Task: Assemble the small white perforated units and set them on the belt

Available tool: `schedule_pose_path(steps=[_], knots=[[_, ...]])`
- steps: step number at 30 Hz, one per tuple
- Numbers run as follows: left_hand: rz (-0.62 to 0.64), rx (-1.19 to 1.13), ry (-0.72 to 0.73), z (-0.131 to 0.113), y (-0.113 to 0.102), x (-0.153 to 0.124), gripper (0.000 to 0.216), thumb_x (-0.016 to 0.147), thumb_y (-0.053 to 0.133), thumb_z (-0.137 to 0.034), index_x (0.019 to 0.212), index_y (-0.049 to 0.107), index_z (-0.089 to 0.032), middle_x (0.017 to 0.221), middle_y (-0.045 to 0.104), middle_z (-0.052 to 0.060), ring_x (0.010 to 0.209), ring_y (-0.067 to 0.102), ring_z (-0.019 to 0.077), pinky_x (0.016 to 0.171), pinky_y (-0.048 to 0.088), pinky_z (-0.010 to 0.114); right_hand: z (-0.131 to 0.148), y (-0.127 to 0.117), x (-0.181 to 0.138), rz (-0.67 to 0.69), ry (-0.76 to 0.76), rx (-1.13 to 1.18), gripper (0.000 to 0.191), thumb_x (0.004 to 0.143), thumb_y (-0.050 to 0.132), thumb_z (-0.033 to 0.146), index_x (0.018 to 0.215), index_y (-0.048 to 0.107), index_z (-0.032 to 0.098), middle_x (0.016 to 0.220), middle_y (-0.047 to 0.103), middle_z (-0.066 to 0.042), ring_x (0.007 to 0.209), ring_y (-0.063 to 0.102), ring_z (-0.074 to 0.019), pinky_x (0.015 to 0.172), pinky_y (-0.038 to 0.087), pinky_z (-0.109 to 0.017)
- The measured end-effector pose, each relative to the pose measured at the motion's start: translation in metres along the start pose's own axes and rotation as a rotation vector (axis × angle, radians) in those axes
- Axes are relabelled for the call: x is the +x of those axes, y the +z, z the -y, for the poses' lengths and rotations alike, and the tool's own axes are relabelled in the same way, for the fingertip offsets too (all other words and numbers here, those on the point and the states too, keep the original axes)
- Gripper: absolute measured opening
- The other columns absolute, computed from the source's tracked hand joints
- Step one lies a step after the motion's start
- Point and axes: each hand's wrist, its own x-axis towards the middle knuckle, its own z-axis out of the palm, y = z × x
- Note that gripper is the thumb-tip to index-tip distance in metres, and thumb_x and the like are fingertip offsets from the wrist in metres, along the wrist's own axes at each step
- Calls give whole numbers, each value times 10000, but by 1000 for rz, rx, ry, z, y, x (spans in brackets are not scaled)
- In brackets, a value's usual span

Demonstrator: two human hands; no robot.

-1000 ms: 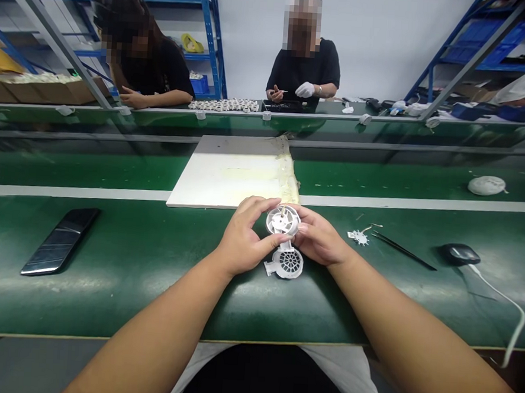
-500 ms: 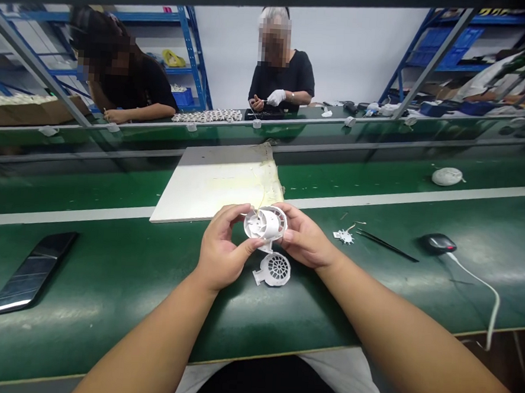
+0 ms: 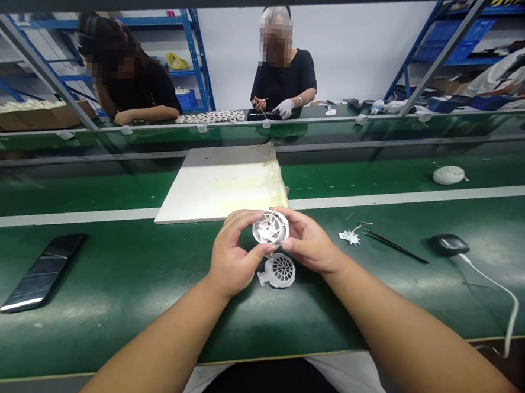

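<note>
At the left of the green bench [image 3: 131, 307], a dark, glossy slab, probably a phone, [image 3: 43, 273] lies well apart from the work, seemingly set aside to leave the forearms room. A white board [image 3: 221, 185] with a rough, yellowed right edge lies toward the far middle. In front of it, the left hand [image 3: 234, 257] and the right hand [image 3: 310, 244] hold a round white housing [image 3: 267, 227] above the bench, its spoked open face turned toward the person — likely so that the inside can be seen. A thin yellowish wire [image 3: 273, 214] shows at its far rim. Just on the near side, a white grille [image 3: 281, 271] lies on the bench; whether it touches the housing cannot be told. To the right are a small spiked white piece [image 3: 352, 237] and black tweezers [image 3: 395, 246], their tips toward that piece, perhaps kept there for easy reach. A white oval bundle [image 3: 449, 175] and a black mouse-like device [image 3: 450, 244] sit farther right, out of the way.

As for the grip, the left hand curves in a wide C, fingertips on the far rim and thumb on the near one — the housing pinched between them, the palm standing off. The right hand closes around the right side, thumb in front, other fingers partly hidden. How firmly either presses cannot be told.
</note>
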Motion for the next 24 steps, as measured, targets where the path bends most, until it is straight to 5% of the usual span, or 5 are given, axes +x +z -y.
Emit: schedule_pose_path(steps=[10,14,24], knots=[[205,325,-144,-1,-10,12,505,832,730,-443,1277,604,-238,1045,607,63,964,574,226,881,500,411,-5,-12,4,-3,-5,-52,554,741,836,252,1250,619,264,1230,652,-55,1117,615,-206,1011,481,-379],[264,240,-156,-1,-12,15,430,870,695,-374,1256,579,-226,1125,638,68,908,596,198,801,513,353,-7,-15,5,-10,-8,-71,565,726,847,254,1242,616,255,1206,652,-54,1104,615,-209,995,489,-378],[166,-255,-243,17,-3,8,476,921,588,-514,1284,476,-226,1199,589,112,1040,593,221,885,511,368,6,-5,5,-87,17,11,549,689,868,331,1183,645,242,1187,655,-64,1028,628,-204,930,517,-367]])
